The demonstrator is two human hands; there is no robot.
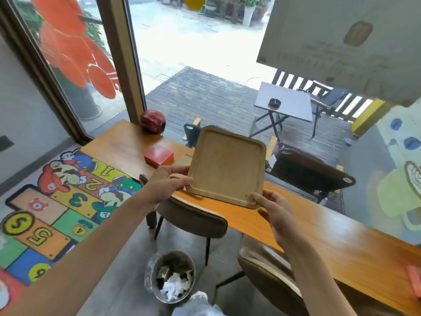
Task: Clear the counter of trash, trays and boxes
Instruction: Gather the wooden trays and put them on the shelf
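A square light wooden tray (229, 165) is held up above the long wooden counter (319, 242), tilted toward me with its inside bare. My left hand (167, 182) grips its left edge, thumb on top. My right hand (276, 209) pinches the tray's near right corner. Another wooden tray (183, 159) lies flat on the counter, mostly hidden behind the held one. A red box (158, 156) sits on the counter further left. At the right edge of the counter lies an orange-pink flat thing (415, 280), cut off by the frame.
A metal trash bin (170, 275) with crumpled paper inside stands on the floor below me. Two brown chairs (193, 216) are tucked under the counter. A red helmet-like object (153, 121) sits at the counter's far end by the window frame.
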